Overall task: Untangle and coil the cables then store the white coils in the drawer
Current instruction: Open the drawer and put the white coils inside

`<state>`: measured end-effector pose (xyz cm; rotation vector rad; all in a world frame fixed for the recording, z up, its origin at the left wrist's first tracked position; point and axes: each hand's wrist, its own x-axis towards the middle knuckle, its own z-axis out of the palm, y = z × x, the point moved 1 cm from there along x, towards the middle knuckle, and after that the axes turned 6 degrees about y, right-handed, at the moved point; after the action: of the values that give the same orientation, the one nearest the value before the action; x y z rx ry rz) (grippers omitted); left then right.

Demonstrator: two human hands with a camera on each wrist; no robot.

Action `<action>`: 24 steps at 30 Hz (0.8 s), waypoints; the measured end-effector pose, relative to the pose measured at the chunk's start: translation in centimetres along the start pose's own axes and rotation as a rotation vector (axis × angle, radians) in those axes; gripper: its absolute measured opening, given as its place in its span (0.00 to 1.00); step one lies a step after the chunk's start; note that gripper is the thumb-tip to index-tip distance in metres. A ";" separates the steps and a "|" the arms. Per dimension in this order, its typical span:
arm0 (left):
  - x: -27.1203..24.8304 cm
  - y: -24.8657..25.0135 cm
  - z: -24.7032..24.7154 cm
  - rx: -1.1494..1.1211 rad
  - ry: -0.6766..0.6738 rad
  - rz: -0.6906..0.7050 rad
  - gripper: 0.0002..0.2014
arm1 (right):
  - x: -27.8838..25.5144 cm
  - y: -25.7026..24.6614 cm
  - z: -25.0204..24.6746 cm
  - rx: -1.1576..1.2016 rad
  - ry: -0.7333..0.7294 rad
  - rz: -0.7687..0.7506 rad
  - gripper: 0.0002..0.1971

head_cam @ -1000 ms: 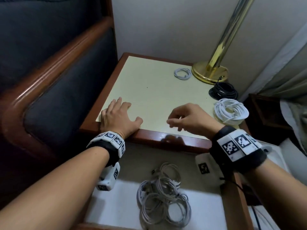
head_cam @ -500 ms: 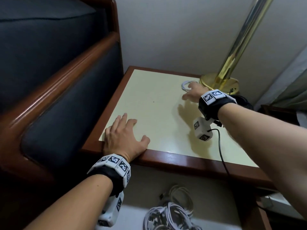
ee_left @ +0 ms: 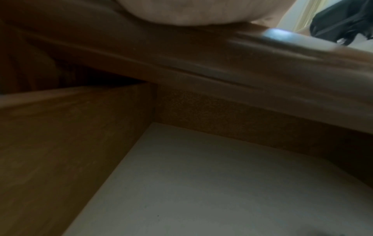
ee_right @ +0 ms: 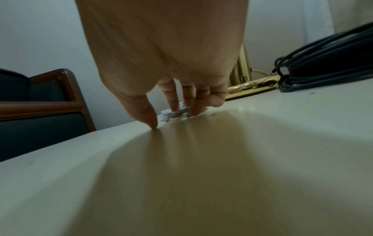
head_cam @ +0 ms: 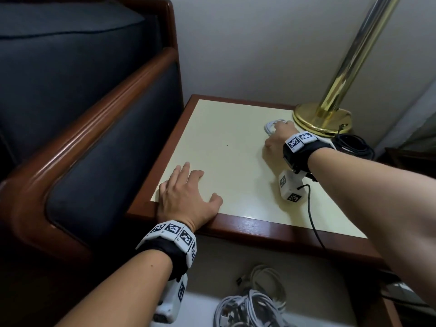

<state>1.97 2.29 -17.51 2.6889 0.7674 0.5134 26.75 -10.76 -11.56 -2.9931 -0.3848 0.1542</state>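
A small white coil lies at the back of the side table, just left of the brass lamp base. My right hand reaches over it. In the right wrist view the fingers come down onto the white coil, while the thumb tip touches the tabletop beside it, apart from the coil. My left hand lies flat, fingers spread, on the table's front left corner. Below the table edge, the open drawer holds a bundle of white cables.
A brass lamp base with its pole stands at the back right. A black cable coil lies beside it, right of my wrist. A dark armchair with a wooden arm borders the table on the left. A wall stands behind.
My right hand has moved from the table's front edge to the back and now has its fingers on the small white coil. The left hand has stayed put.
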 end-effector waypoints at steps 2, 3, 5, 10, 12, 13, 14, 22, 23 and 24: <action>0.0 0.0 0.0 0.002 -0.003 -0.003 0.36 | -0.5 0.1 0.0 0.004 0.010 -0.008 0.03; 0.0 0.0 -0.1 0.002 -0.005 -0.003 0.37 | -0.8 0.2 0.2 0.031 0.036 0.008 0.06; 0.0 0.1 -0.1 0.005 -0.007 0.000 0.37 | -2.3 0.4 0.0 0.068 0.057 0.038 0.07; 0.0 0.1 -0.1 0.016 -0.011 -0.001 0.37 | -6.6 0.6 -0.1 0.105 -0.025 -0.004 0.07; 0.0 0.1 -0.1 0.019 -0.011 -0.008 0.37 | -8.6 0.6 -0.1 0.125 -0.076 -0.031 0.09; 0.0 0.2 -0.2 0.019 -0.012 -0.012 0.37 | -9.8 0.6 -0.3 0.128 -0.106 -0.049 0.10; -0.1 0.2 -0.2 0.018 -0.013 -0.015 0.37 | -11.1 0.5 -0.6 0.138 -0.134 -0.072 0.11; 0.0 0.2 -0.4 0.007 -0.030 -0.008 0.37 | -23.5 0.4 -2.7 0.322 -0.308 -0.412 0.09; 0.0 0.2 -0.4 0.003 -0.023 -0.008 0.37 | -24.8 0.4 -2.7 0.341 -0.350 -0.455 0.11; 0.1 0.2 -0.4 0.000 -0.017 -0.007 0.36 | -26.0 0.4 -2.6 0.359 -0.404 -0.486 0.11</action>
<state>1.93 2.28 -17.08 2.6858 0.7718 0.4882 2.18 -18.13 -6.82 -2.4194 -0.9888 0.6960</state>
